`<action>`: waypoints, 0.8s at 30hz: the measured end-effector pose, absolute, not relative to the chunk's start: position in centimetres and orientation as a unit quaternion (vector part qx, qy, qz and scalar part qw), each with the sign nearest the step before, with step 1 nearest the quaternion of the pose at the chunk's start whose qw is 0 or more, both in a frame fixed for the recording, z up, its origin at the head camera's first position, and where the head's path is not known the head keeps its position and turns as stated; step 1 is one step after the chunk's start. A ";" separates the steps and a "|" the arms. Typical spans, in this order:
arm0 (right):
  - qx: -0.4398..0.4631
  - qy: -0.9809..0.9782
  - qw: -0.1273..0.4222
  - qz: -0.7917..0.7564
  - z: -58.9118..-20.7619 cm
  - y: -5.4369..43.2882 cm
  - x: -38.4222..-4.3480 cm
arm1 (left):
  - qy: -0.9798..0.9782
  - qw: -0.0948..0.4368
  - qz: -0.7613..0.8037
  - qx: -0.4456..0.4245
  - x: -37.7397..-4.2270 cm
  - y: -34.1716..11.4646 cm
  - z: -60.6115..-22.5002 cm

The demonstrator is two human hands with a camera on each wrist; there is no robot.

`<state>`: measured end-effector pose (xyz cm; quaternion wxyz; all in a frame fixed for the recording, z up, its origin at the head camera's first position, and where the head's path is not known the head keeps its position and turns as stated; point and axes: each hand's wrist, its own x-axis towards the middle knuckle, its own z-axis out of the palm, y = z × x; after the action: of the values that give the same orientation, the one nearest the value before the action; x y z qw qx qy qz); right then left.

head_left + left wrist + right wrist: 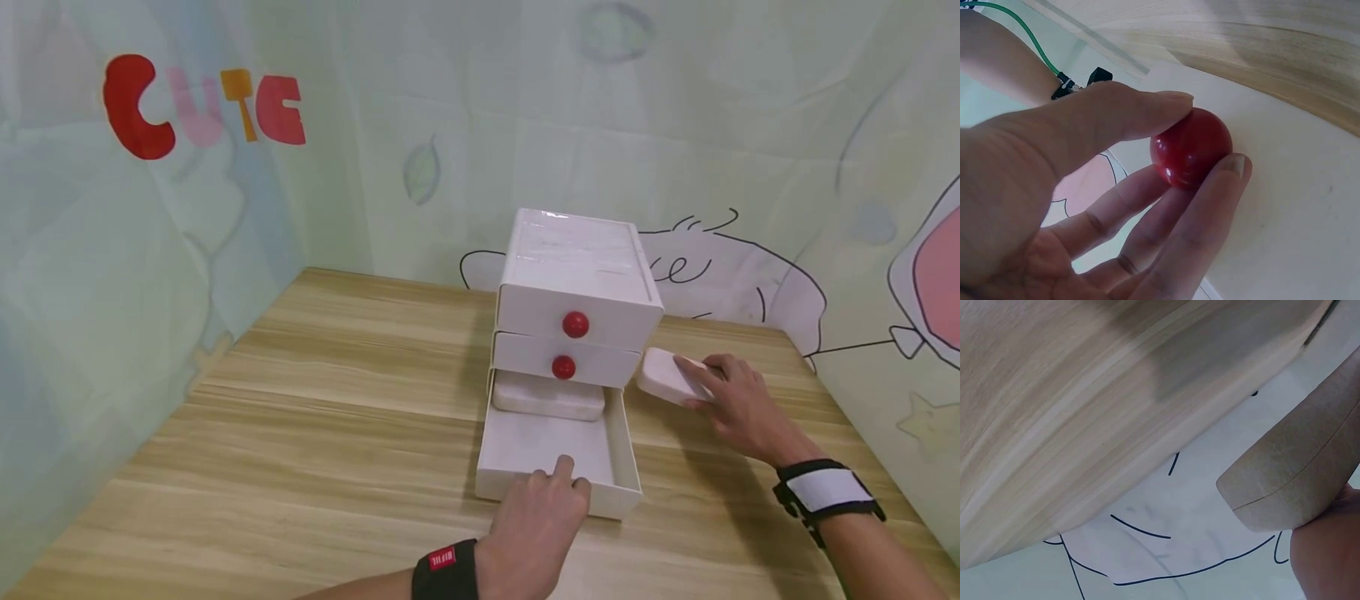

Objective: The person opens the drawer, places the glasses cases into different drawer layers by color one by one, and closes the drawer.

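A white drawer unit [585, 258] stands on the table with its bottom drawer [551, 437] pulled out. My left hand [538, 521] is at that drawer's front, thumb and fingers pinching its round red knob [1191, 149]. Inside the drawer, toward the back, lies a pale rounded case [549, 395], partly under the drawer above. To the right of the unit, my right hand [738, 404] holds a second pale rounded case [667, 375] above the table. A thin seam runs along its side in the right wrist view. Only a bit of the right hand shows there.
Two upper drawers with red knobs [575, 324] are closed above the pulled-out one. The wooden table [322, 400] extends to the left of the unit. A printed cloth wall [465, 100] borders the table behind and at both sides.
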<state>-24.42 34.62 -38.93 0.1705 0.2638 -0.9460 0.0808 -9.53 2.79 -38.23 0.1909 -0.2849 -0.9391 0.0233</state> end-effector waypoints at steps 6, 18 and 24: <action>0.271 -0.944 0.171 0.084 -38.5 34.1 -23.9 | -0.938 0.197 0.017 -0.286 -9.6 2.8 -38.2; 0.270 -0.943 0.172 0.093 -38.5 33.7 -23.1 | -0.937 0.198 0.017 -0.286 -9.5 2.8 -38.2; 0.274 -0.940 0.179 0.097 -38.5 33.5 -22.6 | -0.938 0.189 0.011 -0.292 -9.6 2.8 -38.1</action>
<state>-22.61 33.48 -38.48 0.1786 0.2740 -0.9401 0.0966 -9.57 2.76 -38.12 0.1887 -0.2917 -0.9377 0.0113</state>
